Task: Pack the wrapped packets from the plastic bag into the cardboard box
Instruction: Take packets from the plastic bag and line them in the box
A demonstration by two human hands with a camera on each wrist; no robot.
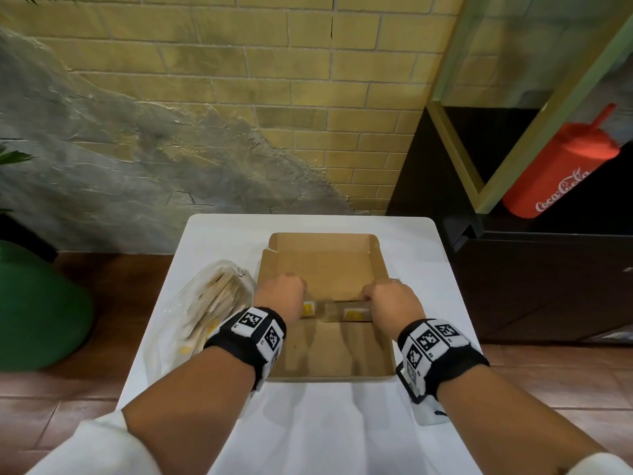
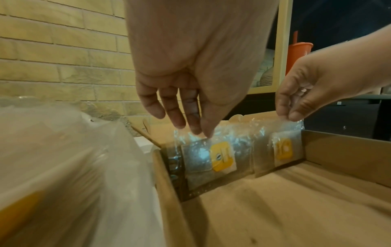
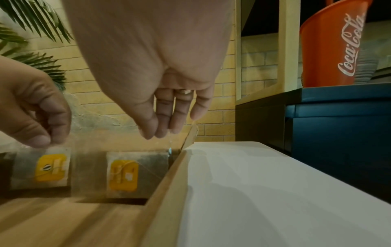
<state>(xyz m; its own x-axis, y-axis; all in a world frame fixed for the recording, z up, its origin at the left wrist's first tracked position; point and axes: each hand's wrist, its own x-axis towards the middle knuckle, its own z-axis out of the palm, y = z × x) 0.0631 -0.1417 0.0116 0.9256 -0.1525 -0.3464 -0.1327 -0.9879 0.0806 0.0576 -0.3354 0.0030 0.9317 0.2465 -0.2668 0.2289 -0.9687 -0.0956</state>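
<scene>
Two wrapped packets held upright across the open cardboard box (image 1: 329, 351).

On the white worktop (image 1: 342, 423): plastic bag (image 1: 209, 303) of packets at left, just beside the box wall. Left hand (image 1: 282, 294) pinching the left packet (image 2: 208, 156) by its top edge; right hand (image 1: 392, 305) pinching the right packet (image 3: 125, 173) likewise. Red Coca-Cola bottle (image 1: 561, 173) on a shelf at far right.

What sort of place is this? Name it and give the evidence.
Probably a café or small eatery: a big red Coca-Cola dispenser on a dark counter, stacked dishes on a shelf, decorative brick wall.
</scene>
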